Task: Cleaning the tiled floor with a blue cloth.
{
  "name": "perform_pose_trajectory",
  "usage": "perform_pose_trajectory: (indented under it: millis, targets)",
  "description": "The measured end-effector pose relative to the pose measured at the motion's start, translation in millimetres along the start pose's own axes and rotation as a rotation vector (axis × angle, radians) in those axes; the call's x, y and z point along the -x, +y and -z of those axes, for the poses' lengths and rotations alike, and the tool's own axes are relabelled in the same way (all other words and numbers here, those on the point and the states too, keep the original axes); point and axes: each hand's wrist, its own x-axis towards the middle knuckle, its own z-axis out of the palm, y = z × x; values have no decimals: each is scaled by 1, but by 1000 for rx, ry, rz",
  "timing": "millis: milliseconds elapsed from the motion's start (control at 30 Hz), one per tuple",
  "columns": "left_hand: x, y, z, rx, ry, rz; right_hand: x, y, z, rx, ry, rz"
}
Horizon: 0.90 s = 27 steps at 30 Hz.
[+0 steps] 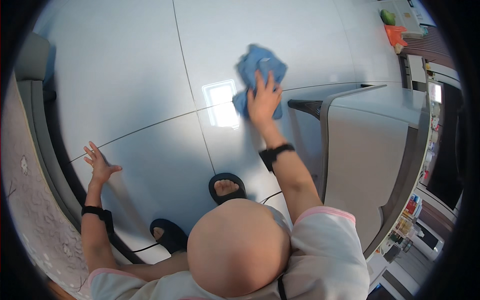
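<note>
A bunched blue cloth (262,62) lies on the glossy white tiled floor (135,55), slightly blurred. On top of it is my right hand (265,100), its fingers spread somewhat and gripping the fabric against the tiles. Farther left and nearer to me, my left hand (101,167) has its fingers splayed and nothing in them. It is low over the floor close to a grey seat; whether it touches the tiles is hard to tell. Both wrists wear black bands.
Grey padded seating (32,100) and patterned fabric (30,200) run along the left. A pale, boxy piece of furniture (367,155) with a dark foot (306,106) stands right of my forearm. Black slippers (227,187) are on my feet. An orange bag (395,35) sits far right.
</note>
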Motion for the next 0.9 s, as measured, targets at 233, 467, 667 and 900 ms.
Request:
perform_pose_trajectory:
  millis: [233, 467, 667, 900]
  targets:
    - [0, 3, 5, 21, -34, 34, 141, 79, 68, 14, -267, -39]
    - [-3, 2, 3, 9, -55, 29, 77, 136, 39, 356, -222, -550]
    - [-5, -1, 2, 14, -49, 3, 7, 157, 29, 368, 159, -166]
    - [-2, 4, -3, -10, -8, -18, 69, 124, 33, 241, -53, -1051]
